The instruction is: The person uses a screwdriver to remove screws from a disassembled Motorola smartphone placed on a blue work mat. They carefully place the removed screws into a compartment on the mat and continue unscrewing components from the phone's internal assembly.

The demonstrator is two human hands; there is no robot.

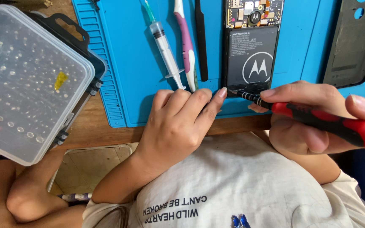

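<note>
Phone (252, 55) runs near-to-far, its near edge steadied by the left hand (178, 122) while the right hand (313, 122), clamped on a red screwdriver (317, 120), reaches in from the right.

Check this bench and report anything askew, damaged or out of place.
Nothing looks spilled or broken. The phone lies opened on the blue mat, its back cover set aside at the right. The clear plastic case hangs over the table edge at the left. The right hand holds a red screwdriver at the phone's bottom edge.
</note>
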